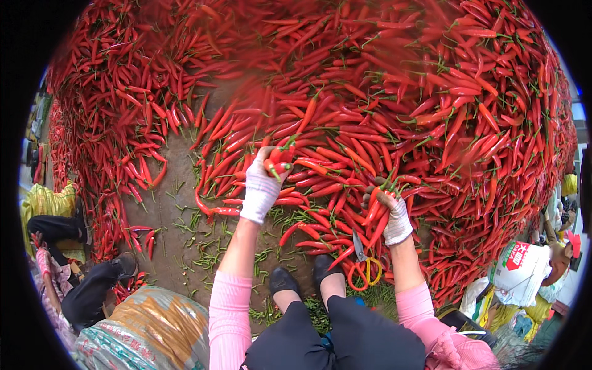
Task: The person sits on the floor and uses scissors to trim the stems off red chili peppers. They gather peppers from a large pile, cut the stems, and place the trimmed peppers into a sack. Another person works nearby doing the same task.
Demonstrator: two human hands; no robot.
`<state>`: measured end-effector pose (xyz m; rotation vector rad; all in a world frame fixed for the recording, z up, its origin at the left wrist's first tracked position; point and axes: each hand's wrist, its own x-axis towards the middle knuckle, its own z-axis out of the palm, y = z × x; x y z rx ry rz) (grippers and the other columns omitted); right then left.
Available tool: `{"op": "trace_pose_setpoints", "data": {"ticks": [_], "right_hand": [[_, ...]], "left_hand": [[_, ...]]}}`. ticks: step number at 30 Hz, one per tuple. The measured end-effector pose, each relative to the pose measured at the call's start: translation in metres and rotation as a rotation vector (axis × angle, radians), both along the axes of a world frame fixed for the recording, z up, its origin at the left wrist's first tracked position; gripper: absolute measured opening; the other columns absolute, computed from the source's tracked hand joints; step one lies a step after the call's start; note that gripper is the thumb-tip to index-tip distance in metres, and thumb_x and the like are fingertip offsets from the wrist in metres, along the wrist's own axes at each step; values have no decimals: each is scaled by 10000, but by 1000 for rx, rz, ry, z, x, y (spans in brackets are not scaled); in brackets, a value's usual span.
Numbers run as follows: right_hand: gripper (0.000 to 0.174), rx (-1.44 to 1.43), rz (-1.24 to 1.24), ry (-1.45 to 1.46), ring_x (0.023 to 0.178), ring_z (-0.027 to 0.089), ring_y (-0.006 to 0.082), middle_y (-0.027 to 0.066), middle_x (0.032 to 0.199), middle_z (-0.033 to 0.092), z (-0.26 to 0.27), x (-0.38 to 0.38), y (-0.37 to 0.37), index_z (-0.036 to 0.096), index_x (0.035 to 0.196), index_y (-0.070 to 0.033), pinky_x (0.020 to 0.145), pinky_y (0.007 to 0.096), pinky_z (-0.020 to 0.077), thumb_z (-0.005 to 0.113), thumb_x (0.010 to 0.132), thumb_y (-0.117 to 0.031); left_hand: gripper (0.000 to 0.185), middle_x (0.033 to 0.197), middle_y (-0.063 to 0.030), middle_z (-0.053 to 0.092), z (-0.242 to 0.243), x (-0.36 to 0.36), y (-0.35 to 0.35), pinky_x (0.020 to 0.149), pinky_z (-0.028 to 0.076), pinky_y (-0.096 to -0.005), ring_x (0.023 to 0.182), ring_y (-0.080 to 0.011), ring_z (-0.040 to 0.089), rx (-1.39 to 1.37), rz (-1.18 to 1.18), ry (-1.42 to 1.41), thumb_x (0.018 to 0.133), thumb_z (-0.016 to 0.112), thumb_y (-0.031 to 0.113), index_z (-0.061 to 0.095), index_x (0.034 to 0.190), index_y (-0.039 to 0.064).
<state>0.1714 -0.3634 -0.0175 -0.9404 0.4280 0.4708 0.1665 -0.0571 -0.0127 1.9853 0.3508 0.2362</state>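
My left hand (264,185), in a pale striped glove, is closed around a few red chili peppers (281,157) whose green stems point outward. To its right, my right hand (391,206), gloved with the fingertips dark, grips more red chilies (377,212) by their stem ends. Scissors (363,263) with one red and one yellow handle loop lie on chilies between my feet and my right hand. Around both hands spreads a large heap of red chilies (333,129). Cut green stems (208,249) litter the floor below my left hand.
A woven sack (152,323) lies at lower left, beside another person's dark-trousered leg (92,291). Yellow sacking (46,203) is at the far left. At right stand a white bucket (520,273) and bags, with another person near the edge. Chilies rise high on both sides.
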Motion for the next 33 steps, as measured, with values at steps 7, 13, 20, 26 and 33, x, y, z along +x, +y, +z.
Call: {"op": "trace_pose_setpoints", "data": {"ticks": [7,13,20,26,33], "right_hand": [[410,5,-144,18,873,675,263,123,1028,662,-2,-3,5,540,1197,-65,765,420,588,715,833,-134],[347,30,-193,16,926,648,224,72,1032,647,10,0,-13,564,1161,-114,788,410,573,699,843,-143],[448,11,-13,-1,868,673,257,130,1029,654,16,-6,29,514,1231,-36,761,394,585,709,843,-148],[443,-181,356,-85,928,633,146,67,1050,658,17,-22,125,559,1199,-35,871,284,501,733,797,-102],[431,-160,609,-2,841,619,116,40,971,664,19,-40,151,605,1139,-24,798,269,517,762,738,-35]], "left_hand": [[639,984,-138,583,-44,-25,-90,784,504,-409,976,-319,599,262,-328,-167,674,710,-50,498,1264,71],[538,913,-98,591,-68,-14,-102,803,453,-415,901,-293,575,659,-443,-11,681,667,105,556,1208,108],[429,1008,-65,653,-24,-48,-59,765,532,-325,880,-192,638,-400,19,194,771,717,46,556,1169,62],[462,1100,-41,645,8,-99,-41,908,511,-339,1009,-176,626,-1288,312,128,783,761,10,581,1204,62],[420,1103,-65,650,4,-142,-26,912,520,-345,994,-199,646,-1326,400,218,821,732,29,568,1208,46]]}}
